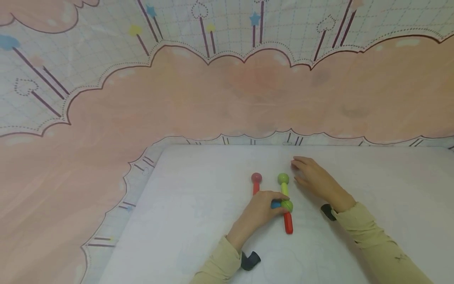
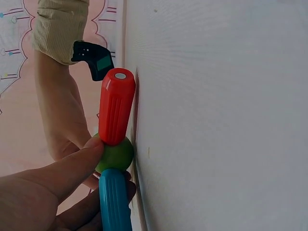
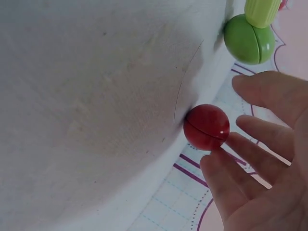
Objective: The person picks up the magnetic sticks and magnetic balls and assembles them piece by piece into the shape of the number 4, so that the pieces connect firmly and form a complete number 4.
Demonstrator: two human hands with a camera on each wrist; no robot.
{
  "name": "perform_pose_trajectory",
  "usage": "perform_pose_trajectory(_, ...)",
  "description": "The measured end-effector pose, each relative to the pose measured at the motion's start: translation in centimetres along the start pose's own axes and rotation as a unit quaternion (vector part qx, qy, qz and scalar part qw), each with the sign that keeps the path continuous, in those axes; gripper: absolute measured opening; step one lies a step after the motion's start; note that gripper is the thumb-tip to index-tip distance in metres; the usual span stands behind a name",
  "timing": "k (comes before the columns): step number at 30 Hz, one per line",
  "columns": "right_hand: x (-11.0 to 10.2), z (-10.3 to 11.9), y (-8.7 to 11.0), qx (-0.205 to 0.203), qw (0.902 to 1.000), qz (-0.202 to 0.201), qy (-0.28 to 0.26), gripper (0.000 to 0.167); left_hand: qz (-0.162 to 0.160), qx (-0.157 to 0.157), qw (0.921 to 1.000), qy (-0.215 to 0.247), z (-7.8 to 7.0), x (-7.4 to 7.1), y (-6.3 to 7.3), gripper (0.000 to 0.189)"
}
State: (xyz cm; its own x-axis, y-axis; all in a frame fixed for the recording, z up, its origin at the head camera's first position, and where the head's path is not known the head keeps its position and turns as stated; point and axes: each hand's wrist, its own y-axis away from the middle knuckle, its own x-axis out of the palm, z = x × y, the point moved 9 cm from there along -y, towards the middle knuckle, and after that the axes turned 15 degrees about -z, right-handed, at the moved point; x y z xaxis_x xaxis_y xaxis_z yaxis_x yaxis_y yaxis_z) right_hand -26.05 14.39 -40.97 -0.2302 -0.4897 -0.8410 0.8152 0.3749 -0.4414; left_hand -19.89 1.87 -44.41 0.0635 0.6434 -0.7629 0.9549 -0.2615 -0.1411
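Observation:
My left hand (image 1: 259, 209) pinches a green ball (image 1: 287, 206) between thumb and fingers. A red stick (image 1: 288, 223) joins this ball on the near side and a blue stick (image 1: 275, 204) on the left. On the far side, a yellow-green stick (image 1: 284, 188) runs to a second green ball (image 1: 283, 178). Partly behind the left hand lies another red stick (image 1: 256, 187), topped by a pinkish-red ball (image 1: 256, 178). My right hand (image 1: 315, 177) has loosely spread fingers, their tips right at a red ball (image 3: 207, 127), which the hand hides in the head view.
The pieces lie on a white tabletop (image 1: 184, 189). Beyond its back edge hangs a peach cloud-patterned cloth (image 1: 220, 98), which also shows along the left side. Dark wrist mounts (image 1: 250, 261) stick out at both sleeves.

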Motion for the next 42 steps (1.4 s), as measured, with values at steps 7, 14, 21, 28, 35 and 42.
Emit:
perform_pose_trajectory(7,0.1,-0.1,-0.3,-0.003,1.0000,0.001,0.006,0.039,-0.001,0.004,1.0000,0.005,-0.2,-0.1,0.1,0.033)
perform_pose_trajectory(14,0.1,-0.7,-0.6,0.026,0.9995,-0.009,-0.014,0.032,-0.004,0.008,0.9999,0.005,-0.4,-0.2,0.2,0.032)
perform_pose_trajectory(21,0.2,-0.9,-1.0,0.041,0.9989,-0.009,-0.021,0.029,-0.004,0.003,1.0000,0.008,-0.2,-0.2,0.3,0.032)
perform_pose_trajectory(28,0.1,-1.2,-1.3,0.059,0.9978,-0.010,-0.028,0.027,-0.005,0.002,1.0000,0.007,-0.1,-0.2,0.2,0.032)
perform_pose_trajectory(35,0.1,-1.5,-1.7,0.073,0.9968,-0.013,-0.029,0.022,-0.004,0.000,1.0000,0.006,-0.1,-0.2,0.3,0.032)
perform_pose_trajectory(42,0.1,-1.9,-1.9,0.099,0.9946,-0.015,-0.029,0.017,-0.005,-0.003,0.9999,0.011,0.0,-0.2,0.2,0.033)
